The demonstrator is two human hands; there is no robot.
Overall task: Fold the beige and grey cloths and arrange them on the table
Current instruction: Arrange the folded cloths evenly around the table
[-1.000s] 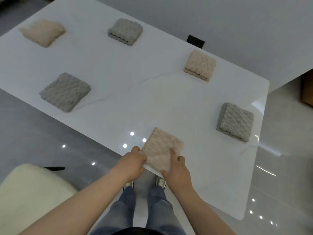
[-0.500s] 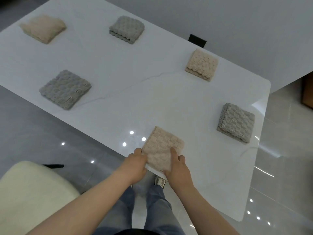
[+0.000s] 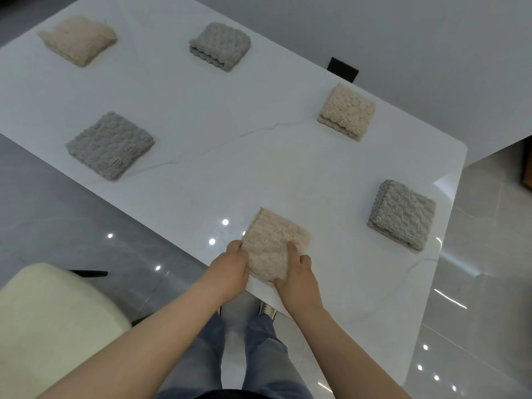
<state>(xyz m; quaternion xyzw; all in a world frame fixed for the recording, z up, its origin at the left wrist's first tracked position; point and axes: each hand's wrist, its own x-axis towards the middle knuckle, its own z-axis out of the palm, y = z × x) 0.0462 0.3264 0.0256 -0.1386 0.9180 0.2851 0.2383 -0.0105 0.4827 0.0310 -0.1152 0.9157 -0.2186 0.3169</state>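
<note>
Lower centre, at the table's [image 3: 230,110] near edge, the left hand [image 3: 230,267] and right hand [image 3: 300,273] grip the folded beige cloth [image 3: 273,244] by its sides. Well apart lie the right grey cloth [image 3: 403,214], the upper-right beige cloth [image 3: 347,110] and the left grey cloth [image 3: 110,144]. A cream chair [image 3: 43,326] sits lower left.

White veined desk [image 3: 201,110] against a grey wall [image 3: 403,38], over a glossy tiled floor [image 3: 489,254].
The desk top is white with thin grey veins and a rounded corner at the right, and small round lights glint near its front edge. A black rectangle [image 3: 343,69] sits on the wall just beyond the far edge. The pale-grey tiles mirror spot lights. A cream padded chair [image 3: 49,318] stands at lower left, and a brown wooden piece [image 3: 527,168] shows at the right border.
</note>
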